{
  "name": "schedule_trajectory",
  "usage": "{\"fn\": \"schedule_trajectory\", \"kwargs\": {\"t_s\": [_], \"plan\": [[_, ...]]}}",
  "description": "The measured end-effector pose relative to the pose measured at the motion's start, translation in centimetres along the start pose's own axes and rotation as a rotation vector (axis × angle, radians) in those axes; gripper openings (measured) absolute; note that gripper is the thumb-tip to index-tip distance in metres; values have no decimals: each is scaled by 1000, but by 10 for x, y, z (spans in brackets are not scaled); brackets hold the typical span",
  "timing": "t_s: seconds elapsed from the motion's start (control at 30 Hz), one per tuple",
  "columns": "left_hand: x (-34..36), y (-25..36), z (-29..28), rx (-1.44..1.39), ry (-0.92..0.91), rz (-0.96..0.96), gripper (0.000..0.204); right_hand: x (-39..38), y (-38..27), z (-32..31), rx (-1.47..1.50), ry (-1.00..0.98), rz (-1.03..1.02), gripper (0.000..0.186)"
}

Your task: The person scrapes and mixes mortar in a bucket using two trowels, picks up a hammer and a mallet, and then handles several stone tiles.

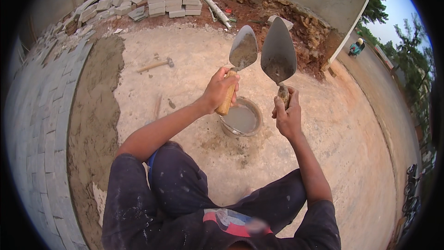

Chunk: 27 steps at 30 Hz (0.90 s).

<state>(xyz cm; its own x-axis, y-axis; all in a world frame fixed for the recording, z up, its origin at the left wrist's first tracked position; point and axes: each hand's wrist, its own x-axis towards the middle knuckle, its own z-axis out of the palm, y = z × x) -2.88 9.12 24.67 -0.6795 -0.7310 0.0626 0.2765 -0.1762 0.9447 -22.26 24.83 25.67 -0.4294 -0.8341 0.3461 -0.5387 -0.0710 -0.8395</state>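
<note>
Smaller trowel, one, pale metal blade smeared with residue: raised in front of me, tip pointing away, its wooden handle enclosed by my left hand. Larger trowel, one, broader blade, residue gathered toward its base: raised just to the right of the first, its short handle gripped by my right hand. Risk, in my judgement: the blades stand near each other, so a careless swing of either wrist could knock edge on edge and shake the residue loose; damp or gritty fingers could let a handle turn. Bucket, one, holding grey liquid: below and between my hands — a dropped trowel could splash it, a bumped knee could tip it. Ground, pale, dark-spattered about the bucket: grit there might cling to a tool laid down. Hammer, one, lying farther off to the left: easily trodden on if forgotten. Mortar bed, one strip, along my left: a stray foot or elbow could mark it, if it is soft — I cannot tell. Grey pavers, many, beyond it.
</note>
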Motion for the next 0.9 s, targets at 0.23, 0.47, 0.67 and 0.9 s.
{"fn": "schedule_trajectory", "kwargs": {"t_s": [0.23, 0.47, 0.67, 0.9], "plan": [[-4, 4, 13, -51, -23, -18, 22, 6, 0, 9, -252, 80, -163, 41], [-3, 1, 11, -49, -29, -36, 23, 8, 9, 20, -383, 25, -178, 42], [-6, 0, 13, -83, 2, -51, 17, 6, 4, 19, -365, 81, -151, 45], [-4, 13, 13, -98, -52, 13, 16, 12, 2, 18, -341, 123, -177, 46]]}}
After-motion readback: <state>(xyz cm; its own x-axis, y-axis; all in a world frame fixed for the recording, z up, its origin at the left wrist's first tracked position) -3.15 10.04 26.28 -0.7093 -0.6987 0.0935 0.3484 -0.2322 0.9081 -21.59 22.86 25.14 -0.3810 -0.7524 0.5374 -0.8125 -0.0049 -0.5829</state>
